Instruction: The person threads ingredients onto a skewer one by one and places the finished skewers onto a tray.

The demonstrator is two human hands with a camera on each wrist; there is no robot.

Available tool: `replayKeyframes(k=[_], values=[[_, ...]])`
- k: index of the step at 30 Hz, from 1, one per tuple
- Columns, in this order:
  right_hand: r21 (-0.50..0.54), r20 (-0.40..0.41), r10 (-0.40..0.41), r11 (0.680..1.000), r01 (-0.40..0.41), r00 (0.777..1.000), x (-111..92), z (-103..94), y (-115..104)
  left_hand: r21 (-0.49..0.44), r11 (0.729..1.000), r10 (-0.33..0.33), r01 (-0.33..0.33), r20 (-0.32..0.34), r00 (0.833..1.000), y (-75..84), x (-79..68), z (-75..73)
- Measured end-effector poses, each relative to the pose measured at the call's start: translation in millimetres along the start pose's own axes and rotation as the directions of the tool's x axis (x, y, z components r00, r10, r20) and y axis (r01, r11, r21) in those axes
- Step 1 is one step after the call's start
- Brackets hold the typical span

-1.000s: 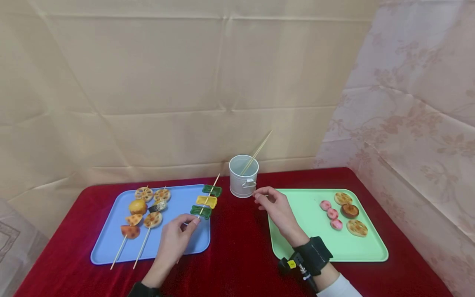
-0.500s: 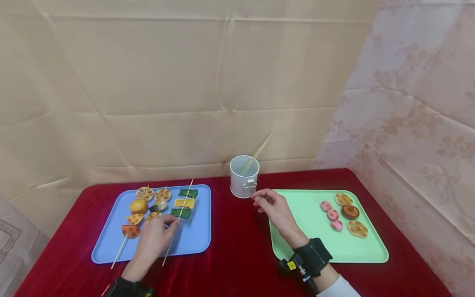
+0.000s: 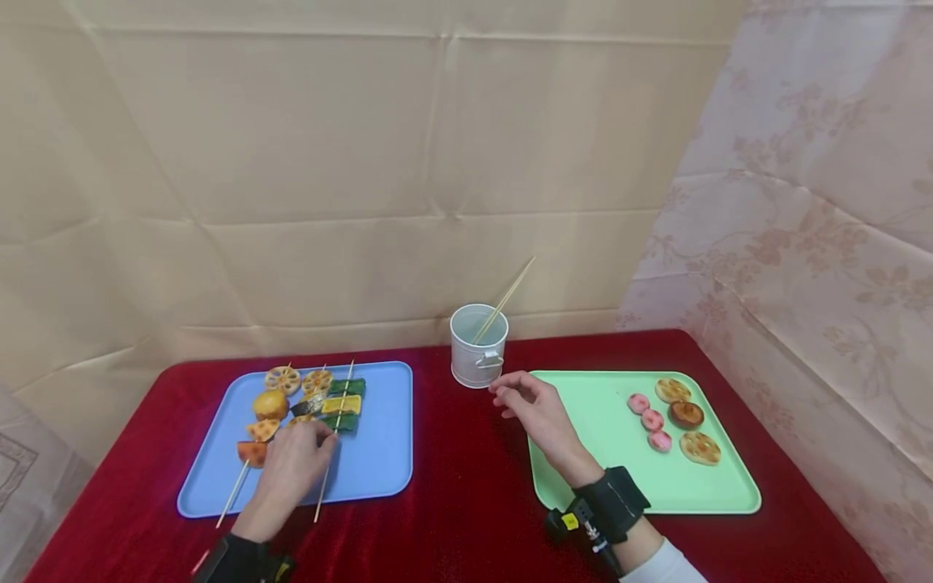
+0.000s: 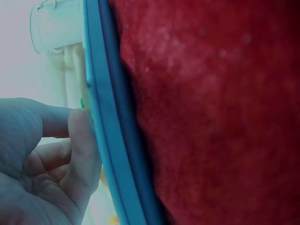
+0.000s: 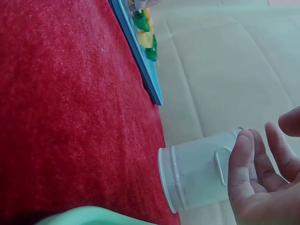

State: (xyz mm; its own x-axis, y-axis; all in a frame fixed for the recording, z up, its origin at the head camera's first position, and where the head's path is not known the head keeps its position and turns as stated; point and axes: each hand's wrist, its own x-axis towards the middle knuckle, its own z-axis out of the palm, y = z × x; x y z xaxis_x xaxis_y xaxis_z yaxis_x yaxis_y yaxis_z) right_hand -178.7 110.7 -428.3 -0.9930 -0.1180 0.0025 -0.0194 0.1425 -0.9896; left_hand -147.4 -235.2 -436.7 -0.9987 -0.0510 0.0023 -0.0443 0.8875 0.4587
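My left hand (image 3: 290, 468) pinches a skewer between thumb and fingers, at the right side of the food on the blue tray (image 3: 386, 465). That skewer carries two green pepper-like pieces and a yellow piece (image 3: 342, 405), and its bare lower end sticks out past my hand over the tray's near edge. Just left of it lie two other skewers, one with a yellow ball (image 3: 270, 404) and lotus slices (image 3: 283, 379); my hand partly covers them. My right hand (image 3: 543, 425) hovers beside the white bucket (image 3: 470, 366), fingers loosely bent and holding nothing.
Two thin bare sticks (image 3: 503, 304) lean in the bucket at the back middle. On the right a green tray (image 3: 583, 405) holds a pink three-ball row (image 3: 652, 419), two lotus slices and a brown mushroom-like piece (image 3: 687, 414). A red cloth (image 3: 459, 486) covers the table.
My left hand has carried the pepper skewer leftward from the blue tray's right edge and lowered it beside the other skewers. My right hand has hardly moved.
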Motion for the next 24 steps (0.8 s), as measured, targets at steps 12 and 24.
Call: replayKeyframes(k=[12,24], values=[[0.004,0.02,0.0,1.0,-0.001,1.0,-0.5,0.2,1.4,-0.069,0.997,0.021,-0.02,0.022,1.0,3.3,0.6,3.1],[-0.027,0.045,0.03,0.999,-0.029,0.999,-0.8,1.8,2.7,-0.041,0.999,-0.004,0.005,0.04,0.999,3.7,2.6,3.2]])
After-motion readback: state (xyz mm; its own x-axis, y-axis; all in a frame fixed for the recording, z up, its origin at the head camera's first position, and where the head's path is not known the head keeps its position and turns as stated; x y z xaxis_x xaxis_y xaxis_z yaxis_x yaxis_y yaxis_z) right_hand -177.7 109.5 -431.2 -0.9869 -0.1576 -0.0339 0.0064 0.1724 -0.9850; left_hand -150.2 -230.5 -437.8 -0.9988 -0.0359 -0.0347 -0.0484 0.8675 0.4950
